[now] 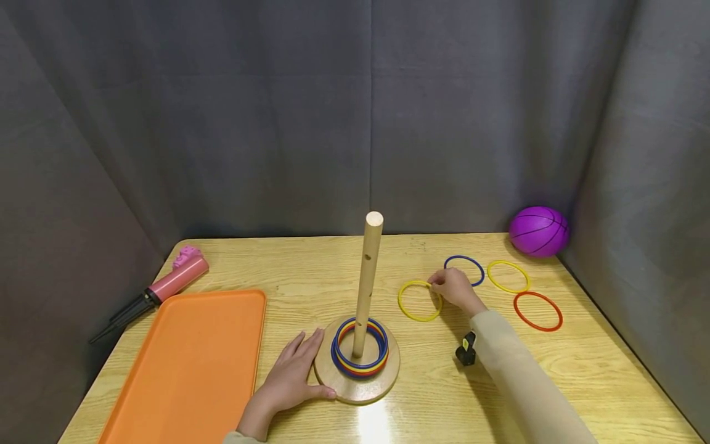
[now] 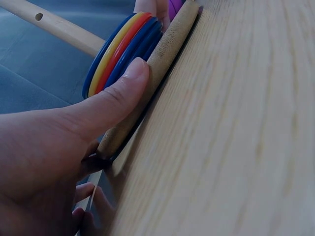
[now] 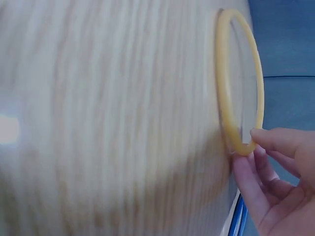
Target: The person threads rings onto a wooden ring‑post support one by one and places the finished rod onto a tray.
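On the wooden table [image 1: 582, 370], the right hand [image 1: 452, 288] pinches a yellow ring [image 1: 419, 301] (at its 2 o'clock edge); the left hand [image 1: 294, 370], fingers spread, steadies the peg base [image 1: 383, 379].

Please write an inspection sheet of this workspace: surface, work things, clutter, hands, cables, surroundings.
Surface: wooden table, light grain, a glare spot near the front edge.
Work things: wooden peg stand with blue, yellow and red rings stacked on its base; yellow ring beside it; blue ring, second yellow ring and red ring lie flat further right.
Clutter: orange tray, pink pump, purple ball.
Hands: left hand rests against the stand's base; right hand pinches the yellow ring's edge.
Cables: nothing seen.
Surroundings: grey curtain on three sides.
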Demonstrator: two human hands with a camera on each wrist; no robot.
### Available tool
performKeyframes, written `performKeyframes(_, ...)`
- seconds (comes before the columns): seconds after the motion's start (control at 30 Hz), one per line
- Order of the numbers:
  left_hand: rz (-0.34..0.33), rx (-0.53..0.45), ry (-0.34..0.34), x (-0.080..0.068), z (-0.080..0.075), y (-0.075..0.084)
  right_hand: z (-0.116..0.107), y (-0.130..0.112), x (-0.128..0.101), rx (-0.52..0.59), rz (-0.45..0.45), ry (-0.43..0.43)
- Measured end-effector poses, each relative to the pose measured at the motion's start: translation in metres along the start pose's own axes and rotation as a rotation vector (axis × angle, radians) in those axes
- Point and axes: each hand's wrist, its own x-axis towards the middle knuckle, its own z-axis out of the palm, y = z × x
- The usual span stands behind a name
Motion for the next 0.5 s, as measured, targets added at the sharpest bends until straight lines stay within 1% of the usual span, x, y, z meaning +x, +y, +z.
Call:
performKeyframes(0.13,-0.003,0.0,-0.002,0.0,0.001,0.0,-0.001,0.001,-0.003,0.14,0.07,-0.016)
performKeyframes(0.27,-0.003,0.002,-0.001,0.0,0.001,-0.001,-0.005,-0.003,-0.009,0.275,0.108,-0.029)
performKeyframes(0.5,-0.002,0.005,0.001,0.0,0.001,-0.001,-0.021,-0.024,-0.02,0.457,0.103,-0.04)
